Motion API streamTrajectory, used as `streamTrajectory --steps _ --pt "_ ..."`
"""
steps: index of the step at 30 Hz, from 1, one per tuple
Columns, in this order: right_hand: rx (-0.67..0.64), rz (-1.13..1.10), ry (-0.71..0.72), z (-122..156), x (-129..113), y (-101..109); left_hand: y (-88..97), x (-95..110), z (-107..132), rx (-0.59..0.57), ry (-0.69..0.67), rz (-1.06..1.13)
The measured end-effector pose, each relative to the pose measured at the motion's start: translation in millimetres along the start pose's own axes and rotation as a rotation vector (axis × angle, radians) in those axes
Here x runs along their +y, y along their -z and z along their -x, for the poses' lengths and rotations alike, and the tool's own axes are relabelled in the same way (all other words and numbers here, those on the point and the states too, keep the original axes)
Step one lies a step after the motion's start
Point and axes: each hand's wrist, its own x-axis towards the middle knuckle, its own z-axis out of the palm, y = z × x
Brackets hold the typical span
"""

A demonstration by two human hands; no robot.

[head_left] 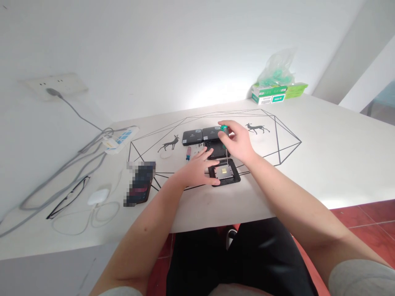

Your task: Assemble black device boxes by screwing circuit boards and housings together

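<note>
My right hand (236, 139) grips a screwdriver (225, 130) with a green-ended handle, held upright. Its thin shaft points down at the back part of an opened black box (236, 176), in which a silver board cover with a gold-coloured square shows. Spread fingers of my left hand (200, 168) rest at the left edge of that box, thumb near its front corner. Behind lies an empty black cover (217, 150), partly hidden by my hands. Two closed black boxes (192, 137) stand side by side farther back. A second screwdriver (188, 153) with a pink and blue handle lies left of the cover.
On the left are a phone (141, 185), glasses (68, 197), a white charger case (98, 197) with a cable, and a power strip (121, 139) with grey cords. Green-and-white cartons (268, 90) and a plastic bag (277, 70) stand at the back right by the wall.
</note>
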Motion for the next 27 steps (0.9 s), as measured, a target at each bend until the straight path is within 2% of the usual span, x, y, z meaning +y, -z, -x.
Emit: streamTrajectory --steps 8,27 --pt "-0.041 0.059 0.072 3 4 -1 0.0 8 -1 0.053 -0.075 -0.023" --pt "-0.041 0.077 0.118 2 11 0 0.2 9 -2 0.086 -0.062 0.002"
